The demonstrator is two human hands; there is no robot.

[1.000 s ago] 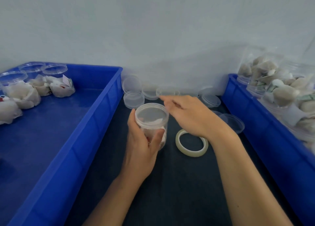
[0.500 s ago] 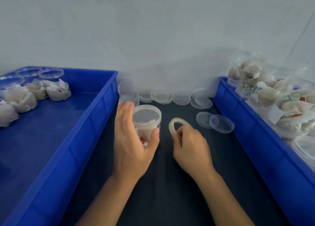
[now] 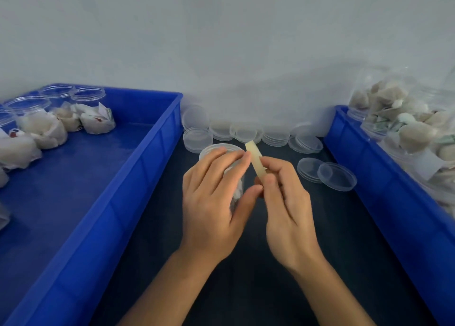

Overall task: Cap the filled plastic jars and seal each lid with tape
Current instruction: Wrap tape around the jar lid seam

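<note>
A capped clear plastic jar [image 3: 209,151] stands on the dark mat between the two bins, mostly hidden behind my left hand [image 3: 214,195], which wraps around its side. My right hand [image 3: 283,195] grips a pale roll of tape [image 3: 254,155] held edge-on, right beside the jar's lid. The left fingertips touch the roll near its upper end. Whether a strip is pulled free cannot be told.
Loose clear lids [image 3: 246,131] lie stacked along the wall, and two more lids [image 3: 327,174] sit right of my hands. A blue bin [image 3: 138,168] on the left holds filled jars [image 3: 39,128]. Another blue bin [image 3: 384,178] on the right holds filled jars [image 3: 406,126].
My right hand lifted the tape roll off the mat and brought it up next to the jar lid. The left hand stayed around the jar, fingers now reaching to the roll.
</note>
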